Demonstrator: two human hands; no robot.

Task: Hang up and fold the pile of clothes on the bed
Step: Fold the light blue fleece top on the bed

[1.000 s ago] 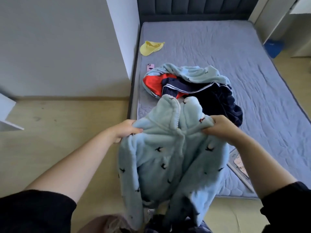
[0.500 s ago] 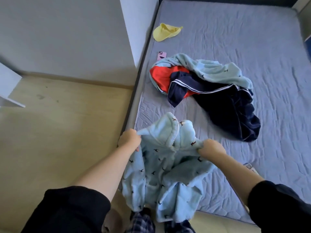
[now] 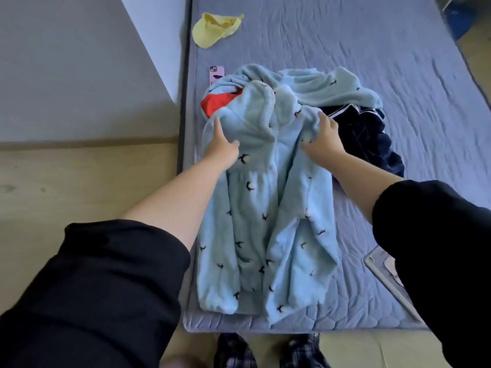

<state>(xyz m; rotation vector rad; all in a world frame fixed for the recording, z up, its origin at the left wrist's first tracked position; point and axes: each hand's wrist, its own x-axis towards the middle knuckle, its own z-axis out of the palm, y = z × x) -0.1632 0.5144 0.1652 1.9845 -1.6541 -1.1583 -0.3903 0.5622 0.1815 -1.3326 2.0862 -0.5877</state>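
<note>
A light blue fleece garment (image 3: 265, 208) with small dark bird prints lies spread lengthwise on the grey bed (image 3: 398, 75), its hem at the near edge. My left hand (image 3: 221, 147) rests flat on its left shoulder, index finger straight. At the right shoulder my right hand (image 3: 324, 139) holds bunched fabric between thumb and fingers. The garment's collar overlaps the pile behind it: a matching light blue piece (image 3: 332, 88), a red garment (image 3: 216, 103) and a navy garment (image 3: 372, 139).
A yellow cloth item (image 3: 215, 30) lies far up the bed's left side, and a pink phone (image 3: 216, 75) sits by the pile. A flat grey-framed object (image 3: 382, 269) lies at the near right. A wall corner stands left of the bed, above wooden floor (image 3: 79, 181).
The blue garment hung from both hands over the bed's edge; now it lies flat on the mattress. My left hand has loosened from gripping to resting on it.
</note>
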